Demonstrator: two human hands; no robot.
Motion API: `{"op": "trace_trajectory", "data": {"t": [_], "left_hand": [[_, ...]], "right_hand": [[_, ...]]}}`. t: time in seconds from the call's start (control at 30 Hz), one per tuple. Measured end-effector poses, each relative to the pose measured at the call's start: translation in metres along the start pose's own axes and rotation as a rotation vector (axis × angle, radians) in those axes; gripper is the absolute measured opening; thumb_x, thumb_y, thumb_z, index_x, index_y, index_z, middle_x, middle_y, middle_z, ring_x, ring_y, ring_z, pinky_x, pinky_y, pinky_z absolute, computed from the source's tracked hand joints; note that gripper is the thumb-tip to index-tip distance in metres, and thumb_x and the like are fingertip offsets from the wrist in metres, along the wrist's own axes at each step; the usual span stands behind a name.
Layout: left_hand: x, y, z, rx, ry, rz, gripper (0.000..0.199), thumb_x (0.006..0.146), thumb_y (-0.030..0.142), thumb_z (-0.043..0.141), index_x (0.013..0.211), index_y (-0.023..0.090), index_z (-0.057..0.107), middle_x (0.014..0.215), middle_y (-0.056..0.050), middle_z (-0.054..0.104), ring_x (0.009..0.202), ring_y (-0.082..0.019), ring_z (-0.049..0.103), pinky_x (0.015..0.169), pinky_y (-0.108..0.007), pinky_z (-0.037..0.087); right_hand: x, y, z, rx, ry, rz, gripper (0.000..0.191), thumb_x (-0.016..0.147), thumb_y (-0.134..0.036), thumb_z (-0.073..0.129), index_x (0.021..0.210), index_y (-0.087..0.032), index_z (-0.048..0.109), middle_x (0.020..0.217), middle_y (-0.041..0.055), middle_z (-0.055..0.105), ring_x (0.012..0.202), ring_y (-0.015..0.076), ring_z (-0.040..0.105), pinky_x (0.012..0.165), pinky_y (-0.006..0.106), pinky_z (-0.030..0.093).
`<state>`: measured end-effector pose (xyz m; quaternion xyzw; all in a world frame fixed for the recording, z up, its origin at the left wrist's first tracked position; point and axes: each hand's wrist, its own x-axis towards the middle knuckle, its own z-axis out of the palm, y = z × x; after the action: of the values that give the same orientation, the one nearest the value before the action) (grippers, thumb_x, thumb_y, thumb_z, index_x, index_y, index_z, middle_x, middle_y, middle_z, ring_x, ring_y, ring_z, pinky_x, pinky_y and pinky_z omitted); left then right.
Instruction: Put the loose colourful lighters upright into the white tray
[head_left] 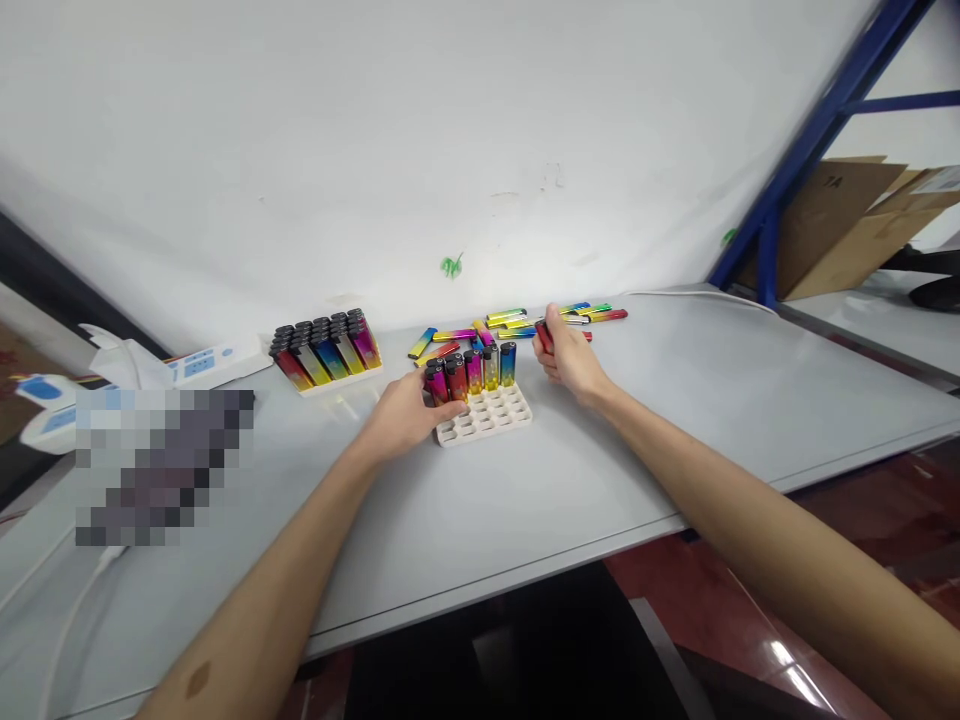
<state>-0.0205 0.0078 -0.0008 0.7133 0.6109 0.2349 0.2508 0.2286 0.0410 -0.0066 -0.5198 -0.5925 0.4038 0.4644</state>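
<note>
My left hand (407, 412) is closed round the left end of a white lighter tray (486, 432), its thumb across the front of the lighters there. Several lighters stand upright in the tray's back and left slots, among them a red lighter (457, 380) and a blue-and-yellow lighter (508, 364). The front right slots hold nothing. Right of the tray and above the table, my right hand (568, 355) is closed on a red lighter (544, 337), whose lower part is hidden by the fingers. Behind the tray, loose shiny lighters (454, 336) lie scattered.
A second tray (341, 384) full of upright lighters stands at the back left. Power strips (210, 362), cables and a pixelated dark object (169, 465) are on the left of the grey table (510, 515). A blue frame (772, 240) and cardboard boxes (847, 225) stand at right.
</note>
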Motion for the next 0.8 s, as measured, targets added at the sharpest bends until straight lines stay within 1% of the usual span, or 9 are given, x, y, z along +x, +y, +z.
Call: {"op": "trace_trajectory", "data": {"t": [0.1,0.23,0.4,0.5,0.57,0.7,0.8], "left_hand": [[0.0004,-0.0005,0.0,0.02,0.006,-0.007,0.046,0.074,0.053,0.075,0.107,0.022,0.066,0.104,-0.006,0.076,0.09,-0.027,0.069,0.072,-0.035,0.051],[-0.0003,0.0013,-0.0002,0.005,0.006,0.0,0.044,0.075,0.051,0.075,0.106,0.022,0.066,0.104,-0.006,0.076,0.092,-0.027,0.069,0.073,-0.034,0.051],[-0.0013,0.0032,-0.0006,0.029,0.016,-0.011,0.042,0.075,0.05,0.075,0.105,0.022,0.066,0.102,-0.006,0.076,0.09,-0.027,0.069,0.073,-0.035,0.051],[-0.0011,0.0025,-0.0006,0.008,0.003,-0.007,0.044,0.075,0.05,0.075,0.108,0.021,0.066,0.106,-0.007,0.076,0.093,-0.028,0.069,0.075,-0.036,0.052],[-0.0006,0.0014,-0.0005,0.0,-0.002,-0.008,0.046,0.075,0.05,0.075,0.11,0.021,0.066,0.108,-0.007,0.076,0.095,-0.028,0.069,0.077,-0.036,0.052],[0.0003,-0.0002,-0.0004,0.013,0.003,-0.005,0.045,0.075,0.05,0.075,0.109,0.021,0.065,0.107,-0.007,0.076,0.094,-0.028,0.069,0.076,-0.036,0.052],[0.0004,-0.0001,-0.0004,0.01,-0.003,0.001,0.044,0.076,0.05,0.074,0.107,0.021,0.066,0.106,-0.007,0.076,0.093,-0.028,0.069,0.076,-0.036,0.052]], "right_hand": [[0.0008,-0.0014,-0.0011,0.13,0.047,0.04,0.066,0.089,-0.083,0.03,0.057,-0.025,0.027,0.048,-0.0053,0.021,0.042,0.0105,0.019,0.044,0.03,0.016],[0.0029,-0.0006,-0.0018,0.204,0.033,0.104,0.062,0.091,-0.075,0.035,0.055,-0.026,0.025,0.047,-0.0052,0.019,0.042,0.0103,0.013,0.044,0.03,0.011],[0.0034,-0.0007,-0.0025,0.239,0.019,0.094,0.051,0.094,-0.06,0.035,0.057,-0.026,0.025,0.047,-0.0047,0.02,0.043,0.011,0.012,0.044,0.029,0.011],[0.0026,-0.002,-0.0021,0.25,0.016,0.089,0.051,0.095,-0.056,0.035,0.055,-0.026,0.026,0.047,-0.0044,0.021,0.043,0.0108,0.012,0.044,0.029,0.01],[0.0018,-0.0028,-0.0013,0.26,0.016,0.094,0.054,0.095,-0.06,0.036,0.054,-0.025,0.028,0.047,-0.0045,0.021,0.043,0.0103,0.012,0.044,0.029,0.01],[-0.0011,-0.0043,0.0018,0.228,0.004,0.109,0.066,0.091,-0.078,0.033,0.052,-0.025,0.028,0.048,-0.0052,0.019,0.042,0.0095,0.014,0.043,0.029,0.011],[-0.0034,-0.0052,0.0038,0.187,-0.035,0.096,0.069,0.089,-0.081,0.034,0.051,-0.024,0.028,0.048,-0.0053,0.02,0.041,0.0089,0.015,0.043,0.028,0.011]]}}
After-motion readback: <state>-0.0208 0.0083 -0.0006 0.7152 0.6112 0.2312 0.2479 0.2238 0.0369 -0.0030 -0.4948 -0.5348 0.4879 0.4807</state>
